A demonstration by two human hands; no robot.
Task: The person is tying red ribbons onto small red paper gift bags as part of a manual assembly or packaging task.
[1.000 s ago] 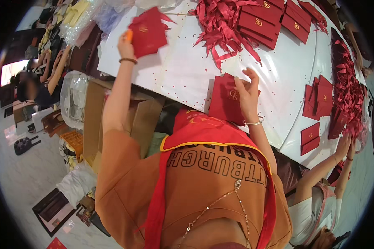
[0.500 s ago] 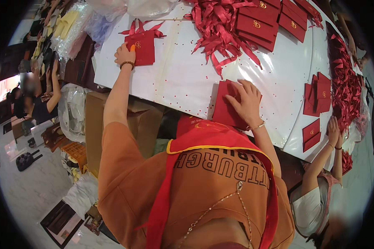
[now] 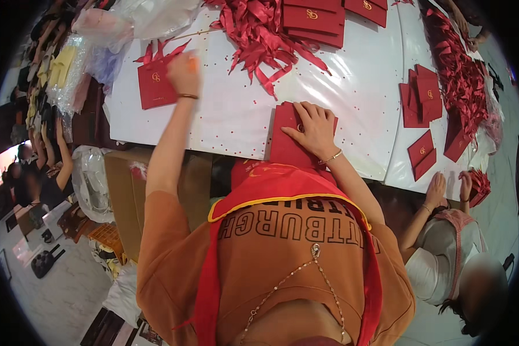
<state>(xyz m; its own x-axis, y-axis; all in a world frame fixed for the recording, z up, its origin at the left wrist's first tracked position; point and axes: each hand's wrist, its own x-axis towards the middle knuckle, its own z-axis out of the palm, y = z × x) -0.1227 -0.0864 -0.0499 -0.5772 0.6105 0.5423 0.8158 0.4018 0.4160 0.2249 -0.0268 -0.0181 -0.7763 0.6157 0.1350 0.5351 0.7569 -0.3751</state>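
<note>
Stack of flat red cards (image 3: 284,141), lying at the near edge of a white-covered table (image 3: 230,118), directly before the wearer's body. The right hand (image 3: 315,128) rests palm down across the right part of the stack, its fingers extended and the thumb set wide of them; a silver bangle (image 3: 331,157) circles the wrist. Farther left on the table, a ribboned card (image 3: 154,87) lies flat, its gold emblem facing up and red ribbon ends spreading from its far edge. The left hand (image 3: 181,75) overlaps the right side of this card; it is blurred, and whether its fingers grip or merely pass over the card cannot be told. An orange cover (image 3: 194,62) shows on one of its digits, and a dark band (image 3: 188,96) rings the wrist.

Beyond the stack lies a tangle of red ribbons (image 3: 254,49), with overlapping emblem-marked cards (image 3: 314,26) just to its right. Toward the right side are a loose fan of cards (image 3: 424,95), a smaller pair of cards (image 3: 422,154) nearer the edge, and a long heap of ribbons (image 3: 458,75). A co-worker's hands (image 3: 436,187) appear at the table's right end. Left of the wearer stands a cardboard box (image 3: 124,199), beside a clear plastic bag (image 3: 89,184).
</note>
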